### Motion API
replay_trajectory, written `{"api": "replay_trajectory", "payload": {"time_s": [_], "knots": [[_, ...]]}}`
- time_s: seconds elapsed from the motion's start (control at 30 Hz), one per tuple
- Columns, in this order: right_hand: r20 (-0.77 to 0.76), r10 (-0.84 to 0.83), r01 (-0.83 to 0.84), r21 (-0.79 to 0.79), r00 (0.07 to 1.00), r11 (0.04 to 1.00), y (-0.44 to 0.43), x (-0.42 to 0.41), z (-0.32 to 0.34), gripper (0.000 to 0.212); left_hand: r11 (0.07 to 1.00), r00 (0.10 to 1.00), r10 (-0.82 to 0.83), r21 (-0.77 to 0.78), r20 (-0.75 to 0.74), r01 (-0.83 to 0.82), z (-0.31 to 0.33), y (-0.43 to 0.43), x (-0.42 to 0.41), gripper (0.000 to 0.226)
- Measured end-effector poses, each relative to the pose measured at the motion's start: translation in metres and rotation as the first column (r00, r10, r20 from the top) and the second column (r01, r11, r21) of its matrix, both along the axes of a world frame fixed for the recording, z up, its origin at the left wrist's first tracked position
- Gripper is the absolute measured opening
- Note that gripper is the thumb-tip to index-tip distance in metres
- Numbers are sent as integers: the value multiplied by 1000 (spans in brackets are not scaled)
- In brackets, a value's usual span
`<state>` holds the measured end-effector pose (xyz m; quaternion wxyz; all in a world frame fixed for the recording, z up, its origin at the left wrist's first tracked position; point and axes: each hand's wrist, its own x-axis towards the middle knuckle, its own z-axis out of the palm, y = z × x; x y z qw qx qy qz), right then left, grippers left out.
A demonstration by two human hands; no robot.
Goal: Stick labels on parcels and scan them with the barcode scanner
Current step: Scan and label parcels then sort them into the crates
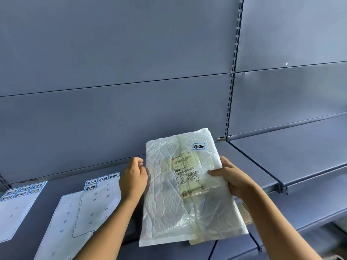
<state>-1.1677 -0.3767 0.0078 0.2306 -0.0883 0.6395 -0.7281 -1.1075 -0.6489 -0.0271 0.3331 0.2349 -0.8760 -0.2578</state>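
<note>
Parcel (169,194), one blue label (199,146), pinched in right hand (234,177); left hand (133,177) loosely curled; three label sheets (101,203).

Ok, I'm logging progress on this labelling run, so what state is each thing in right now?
parcel: held up, front facing the camera
blue-bordered sticker: stuck on the parcel's upper right corner
right hand: grips the parcel's right edge
left hand: fingers curled at the parcel's left edge, grip unclear
middle label sheet: flat on the shelf, mostly peeled, four left
left label sheet: flat, some left at top
</note>
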Motion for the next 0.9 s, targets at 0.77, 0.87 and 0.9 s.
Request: {"api": "replay_trajectory", "payload": {"time_s": [0.77,0.87,0.9], "knots": [[88,-569,574,-204,818,793,339,246,-12,43,667,654,-744,99,135,738,-49,308,77,20],[144,-672,687,-191,727,702,360,296,-31,50,571,541,-819,183,189,801,-69,333,98,22],[161,-711,729,-179,684,661,366,316,-36,48,528,492,-846,201,205,825,-77,343,107,22]]}}
